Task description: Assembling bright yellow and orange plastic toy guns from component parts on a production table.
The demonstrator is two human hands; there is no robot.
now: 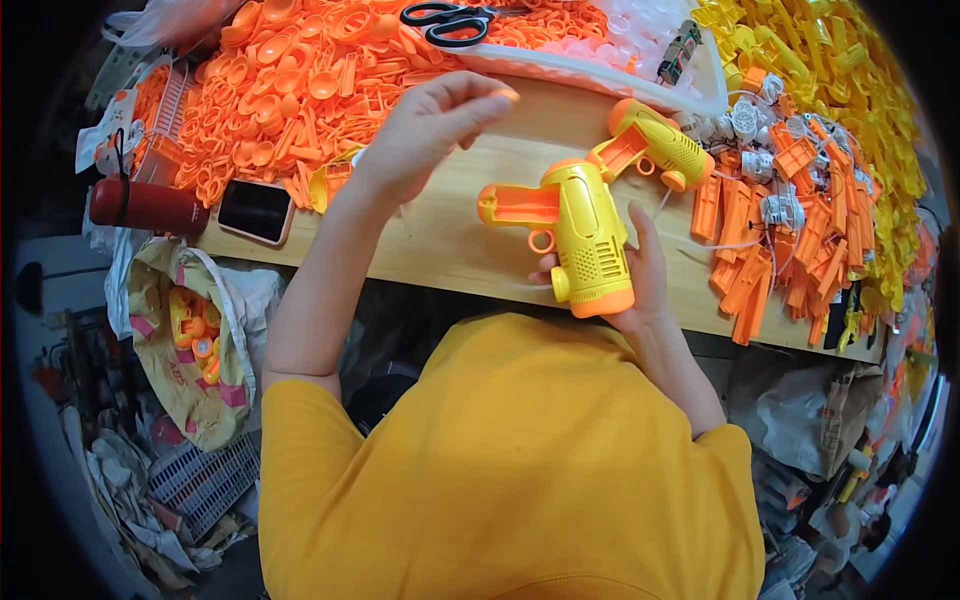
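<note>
My right hand [640, 285] grips a yellow and orange toy gun [575, 225] by its handle, just above the near edge of the wooden table [450, 240]. My left hand [430, 125] is raised over the table near the heap of orange plastic parts [300, 80], with its fingertips pinched on a small orange piece [508, 95]. A second yellow and orange toy gun [650, 145] lies on the table beyond the held one.
Black scissors [450, 22] lie on the orange heap. A phone [255, 210] and a red bottle [145, 205] sit at the table's left end. Orange strips and white motors [780, 220] are piled at right, yellow parts [830, 70] behind. A sack [190, 340] stands below.
</note>
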